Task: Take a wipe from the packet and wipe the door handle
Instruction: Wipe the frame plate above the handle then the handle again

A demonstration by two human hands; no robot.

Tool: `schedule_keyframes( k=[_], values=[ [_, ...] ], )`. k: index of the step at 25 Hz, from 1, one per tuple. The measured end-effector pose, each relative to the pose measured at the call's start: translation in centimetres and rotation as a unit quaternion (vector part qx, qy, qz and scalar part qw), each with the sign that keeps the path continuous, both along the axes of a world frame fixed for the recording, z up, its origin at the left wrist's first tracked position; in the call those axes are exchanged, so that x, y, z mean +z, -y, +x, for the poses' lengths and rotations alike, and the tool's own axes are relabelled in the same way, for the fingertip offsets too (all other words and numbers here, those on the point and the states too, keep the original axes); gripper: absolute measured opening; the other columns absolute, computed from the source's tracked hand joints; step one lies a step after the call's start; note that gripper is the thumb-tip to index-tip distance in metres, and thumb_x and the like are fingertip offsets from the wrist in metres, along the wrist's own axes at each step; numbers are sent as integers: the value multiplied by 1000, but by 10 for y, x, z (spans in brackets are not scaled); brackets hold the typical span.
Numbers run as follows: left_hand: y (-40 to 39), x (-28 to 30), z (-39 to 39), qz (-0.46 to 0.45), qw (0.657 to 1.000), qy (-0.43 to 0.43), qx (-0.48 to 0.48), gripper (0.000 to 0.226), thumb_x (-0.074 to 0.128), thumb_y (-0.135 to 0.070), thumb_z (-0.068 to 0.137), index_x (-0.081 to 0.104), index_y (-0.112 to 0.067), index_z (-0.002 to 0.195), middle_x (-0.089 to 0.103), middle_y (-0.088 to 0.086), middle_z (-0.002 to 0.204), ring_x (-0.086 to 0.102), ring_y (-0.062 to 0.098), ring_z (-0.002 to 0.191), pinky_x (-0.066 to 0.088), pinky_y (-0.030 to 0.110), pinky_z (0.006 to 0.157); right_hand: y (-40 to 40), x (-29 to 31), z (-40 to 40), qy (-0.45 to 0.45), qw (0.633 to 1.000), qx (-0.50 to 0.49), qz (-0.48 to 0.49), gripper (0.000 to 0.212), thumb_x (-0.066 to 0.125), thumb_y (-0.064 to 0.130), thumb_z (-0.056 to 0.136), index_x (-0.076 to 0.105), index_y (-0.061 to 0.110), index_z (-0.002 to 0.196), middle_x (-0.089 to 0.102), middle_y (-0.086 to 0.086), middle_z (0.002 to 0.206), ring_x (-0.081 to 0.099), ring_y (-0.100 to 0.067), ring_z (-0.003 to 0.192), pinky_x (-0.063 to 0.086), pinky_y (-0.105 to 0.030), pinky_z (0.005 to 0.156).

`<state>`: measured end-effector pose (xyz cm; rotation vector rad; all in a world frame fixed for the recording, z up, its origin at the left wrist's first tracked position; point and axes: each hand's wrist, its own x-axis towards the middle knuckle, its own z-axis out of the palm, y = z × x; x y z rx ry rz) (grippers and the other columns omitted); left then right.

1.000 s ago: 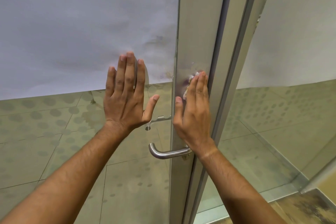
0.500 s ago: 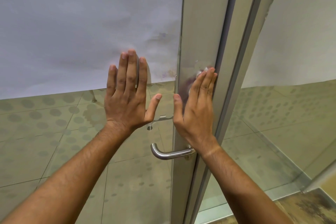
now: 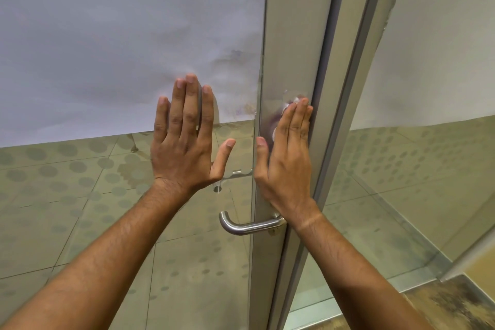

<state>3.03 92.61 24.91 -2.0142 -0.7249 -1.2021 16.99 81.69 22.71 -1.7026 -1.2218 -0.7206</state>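
Note:
A curved steel door handle (image 3: 247,225) juts left from the door's metal stile (image 3: 293,61), below both hands. My right hand (image 3: 285,158) lies flat on the stile above the handle, pressing a white wipe (image 3: 288,104) against the metal; only bits of the wipe show past the fingertips and beside the palm. My left hand (image 3: 184,136) rests flat on the glass pane (image 3: 107,195) to the left, fingers together, thumb out, holding nothing. The packet is not in view.
White paper or film (image 3: 120,35) covers the upper part of the glass. A second glass panel (image 3: 428,169) stands to the right of the frame. Tiled floor shows through the glass, and a worn floor strip (image 3: 455,303) lies at the lower right.
My right hand with the wipe has slid up and to the right across the stile, toward its right edge. My left hand has stayed flat on the glass.

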Motion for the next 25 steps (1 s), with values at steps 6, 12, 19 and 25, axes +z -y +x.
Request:
schedule_keyframes(
  k=[6,12,19,25],
  values=[
    [-1,-1,-1,3,1000,-4,7,91,44,-56,95,5,-1,157,6,23,161,-13,28,152,-3,46,124,1,-10,18,33,995,-13,96,58,30,-9,86,34,-8,144,33,-22,152,25,-27,145,34,-37,115],
    [-2,-2,0,13,1000,-5,9,91,45,-56,95,10,0,157,9,24,161,-8,30,153,0,47,124,3,3,26,90,993,-16,78,64,33,-19,78,37,-11,141,35,-25,150,29,-34,143,30,-43,117],
    [-2,-1,-1,13,1000,-4,11,91,44,-56,95,9,0,157,8,24,161,-9,30,153,-1,47,124,22,1,43,230,973,-24,-9,56,3,1,101,43,-11,137,40,-26,146,37,-38,138,36,-44,113],
    [-2,-1,0,12,1000,-4,10,92,46,-56,94,8,0,157,9,24,161,-9,29,153,-1,47,124,7,-7,27,186,982,-27,-8,61,29,-20,83,29,-10,143,24,-25,152,24,-39,144,28,-48,117]
  ],
)
